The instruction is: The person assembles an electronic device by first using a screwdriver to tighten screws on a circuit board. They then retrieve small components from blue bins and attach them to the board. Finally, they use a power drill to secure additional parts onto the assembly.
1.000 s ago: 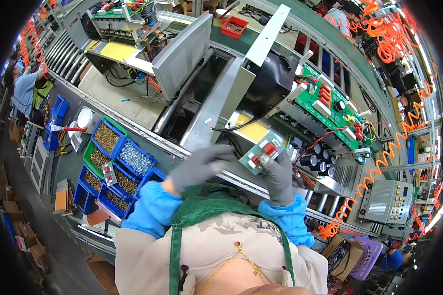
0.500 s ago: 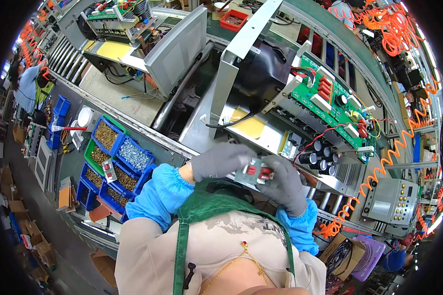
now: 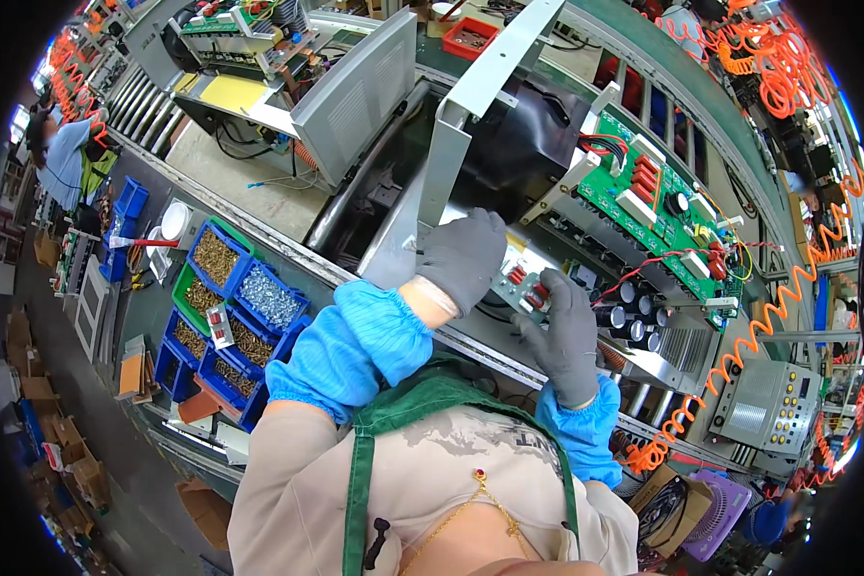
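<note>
Both my hands wear grey gloves. My right hand [image 3: 566, 331] holds a small circuit board [image 3: 516, 280] with red parts by its right edge, at the near side of an open metal chassis [image 3: 444, 168]. My left hand [image 3: 464, 254] is over the chassis floor, beside its upright metal edge, with its fingers bent and close together. What those fingers hold, if anything, is hidden. A large green circuit board [image 3: 658, 226] with red parts, wires and black capacitors [image 3: 634, 326] is mounted on the chassis's right side.
Blue bins [image 3: 271, 300] of screws stand at the left, with another small board [image 3: 219, 327] lying on them. Beyond is a second open chassis [image 3: 355, 101]. An orange coiled hose [image 3: 754, 336] hangs at the right, near a grey control box [image 3: 766, 405].
My left hand has left the small circuit board and moved up over the chassis floor. My right hand keeps the board, now slightly farther into the chassis. The whole view has shifted a little.
</note>
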`<action>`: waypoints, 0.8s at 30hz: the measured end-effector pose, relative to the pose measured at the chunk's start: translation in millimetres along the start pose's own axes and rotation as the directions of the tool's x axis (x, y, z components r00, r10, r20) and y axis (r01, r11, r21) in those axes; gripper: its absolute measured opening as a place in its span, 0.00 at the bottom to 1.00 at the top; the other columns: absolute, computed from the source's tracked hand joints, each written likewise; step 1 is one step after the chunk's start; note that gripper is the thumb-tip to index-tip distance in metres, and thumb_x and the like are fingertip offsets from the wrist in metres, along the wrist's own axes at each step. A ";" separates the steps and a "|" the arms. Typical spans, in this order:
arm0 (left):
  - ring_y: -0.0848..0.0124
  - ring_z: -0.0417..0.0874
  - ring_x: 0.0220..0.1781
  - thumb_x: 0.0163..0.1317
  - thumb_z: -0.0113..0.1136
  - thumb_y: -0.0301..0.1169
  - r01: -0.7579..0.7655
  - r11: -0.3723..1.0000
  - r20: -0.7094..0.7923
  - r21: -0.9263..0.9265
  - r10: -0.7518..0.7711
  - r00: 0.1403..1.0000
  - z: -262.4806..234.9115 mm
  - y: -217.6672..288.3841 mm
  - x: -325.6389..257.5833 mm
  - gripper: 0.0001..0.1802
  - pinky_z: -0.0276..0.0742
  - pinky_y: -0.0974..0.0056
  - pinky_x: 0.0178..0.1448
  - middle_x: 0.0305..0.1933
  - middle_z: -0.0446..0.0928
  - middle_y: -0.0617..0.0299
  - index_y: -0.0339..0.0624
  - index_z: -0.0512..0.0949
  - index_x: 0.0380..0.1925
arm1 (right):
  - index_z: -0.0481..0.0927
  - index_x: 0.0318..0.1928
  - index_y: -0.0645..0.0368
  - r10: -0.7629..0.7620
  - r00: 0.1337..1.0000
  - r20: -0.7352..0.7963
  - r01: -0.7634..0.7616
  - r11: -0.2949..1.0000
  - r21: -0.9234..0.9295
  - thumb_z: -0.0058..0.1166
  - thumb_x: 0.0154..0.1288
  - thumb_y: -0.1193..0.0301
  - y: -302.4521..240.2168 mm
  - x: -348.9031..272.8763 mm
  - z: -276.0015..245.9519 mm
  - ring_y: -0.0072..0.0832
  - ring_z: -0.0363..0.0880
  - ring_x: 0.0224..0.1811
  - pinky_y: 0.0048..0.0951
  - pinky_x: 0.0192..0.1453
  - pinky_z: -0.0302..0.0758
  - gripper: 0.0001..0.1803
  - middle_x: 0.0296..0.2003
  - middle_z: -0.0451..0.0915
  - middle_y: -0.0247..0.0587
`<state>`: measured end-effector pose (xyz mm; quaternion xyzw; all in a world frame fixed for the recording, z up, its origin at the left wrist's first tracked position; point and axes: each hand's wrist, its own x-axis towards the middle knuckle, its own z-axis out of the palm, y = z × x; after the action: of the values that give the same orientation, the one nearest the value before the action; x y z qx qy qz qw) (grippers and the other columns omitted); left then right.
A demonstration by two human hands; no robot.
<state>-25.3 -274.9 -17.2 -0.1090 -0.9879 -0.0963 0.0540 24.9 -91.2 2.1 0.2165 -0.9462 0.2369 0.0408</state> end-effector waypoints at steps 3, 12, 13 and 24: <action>0.60 0.83 0.30 0.55 0.55 0.28 0.028 0.999 -0.015 -0.030 -0.028 0.999 -37.6 1.4 -7.5 0.10 0.79 0.59 0.30 0.30 0.76 0.57 0.42 0.72 0.38 | 0.67 0.54 0.63 -0.032 0.999 -0.014 0.032 0.999 -0.044 0.64 0.48 0.69 -0.1 9.3 3.8 0.49 0.70 0.51 0.44 0.53 0.70 0.32 0.52 0.71 0.51; 0.57 0.81 0.30 0.56 0.59 0.29 0.030 0.986 -0.231 -0.166 -0.069 0.971 -27.6 -19.3 -41.7 0.10 0.77 0.57 0.30 0.30 0.76 0.58 0.47 0.73 0.39 | 0.69 0.53 0.59 -0.082 0.994 -0.067 0.087 0.994 0.070 0.63 0.45 0.70 16.5 44.9 29.8 0.49 0.69 0.50 0.44 0.55 0.68 0.31 0.51 0.72 0.49; 0.57 0.81 0.30 0.56 0.59 0.29 0.021 0.978 -0.271 -0.208 -0.079 0.959 -24.3 -19.4 -40.1 0.09 0.77 0.57 0.31 0.30 0.77 0.58 0.47 0.74 0.39 | 0.69 0.53 0.59 -0.076 0.996 -0.050 0.080 0.993 0.085 0.63 0.45 0.70 18.0 45.0 27.1 0.49 0.69 0.49 0.44 0.54 0.68 0.31 0.51 0.72 0.49; 0.58 0.81 0.29 0.56 0.60 0.29 -0.021 0.917 -0.423 -0.397 -0.163 0.892 -21.1 -10.4 -24.8 0.08 0.76 0.59 0.32 0.31 0.79 0.58 0.46 0.76 0.37 | 0.74 0.50 0.59 -0.014 0.995 -0.103 0.034 0.980 0.195 0.66 0.40 0.68 17.2 41.9 26.7 0.45 0.72 0.48 0.42 0.53 0.69 0.32 0.45 0.76 0.47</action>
<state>-1.8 -294.2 -1.6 -0.0555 -0.9127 -0.3160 0.2531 -19.6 -106.3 -21.4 0.2185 -0.9123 0.3392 0.0699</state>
